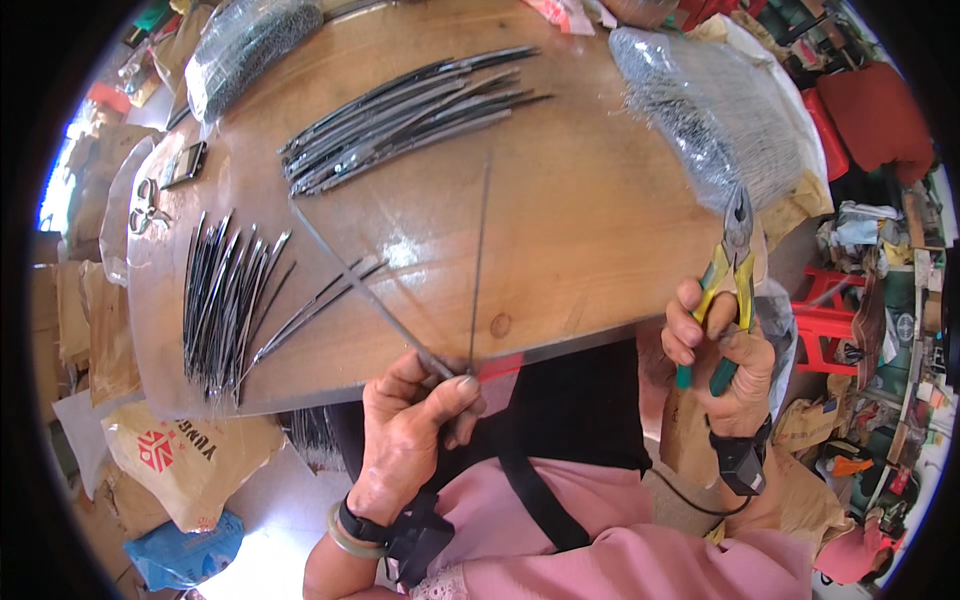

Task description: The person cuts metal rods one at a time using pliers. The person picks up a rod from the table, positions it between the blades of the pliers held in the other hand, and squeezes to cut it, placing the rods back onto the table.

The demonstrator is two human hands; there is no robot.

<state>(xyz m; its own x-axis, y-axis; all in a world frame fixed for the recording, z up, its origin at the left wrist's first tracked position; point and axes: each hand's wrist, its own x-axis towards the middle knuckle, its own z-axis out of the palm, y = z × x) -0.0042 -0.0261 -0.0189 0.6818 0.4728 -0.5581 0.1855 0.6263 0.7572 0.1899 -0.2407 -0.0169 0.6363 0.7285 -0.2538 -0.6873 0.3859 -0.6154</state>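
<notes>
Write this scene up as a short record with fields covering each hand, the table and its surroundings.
Left hand: pinches thin dark strips that spread in a V
Right hand: grips pliers with green-and-yellow handles, nose pointing away from the person
Table: brown wood look, glossy
Far-side bundle: dark strips, lying roughly side by side
Left-side bundle: similar strips, fanned
Far right: plastic-wrapped pack of thin pieces
Beyond table, right: red stool

Thin dark rods [392, 316] in left fingers [452, 397], green-handled pliers [738, 234] in right fingers [683, 324]
</notes>
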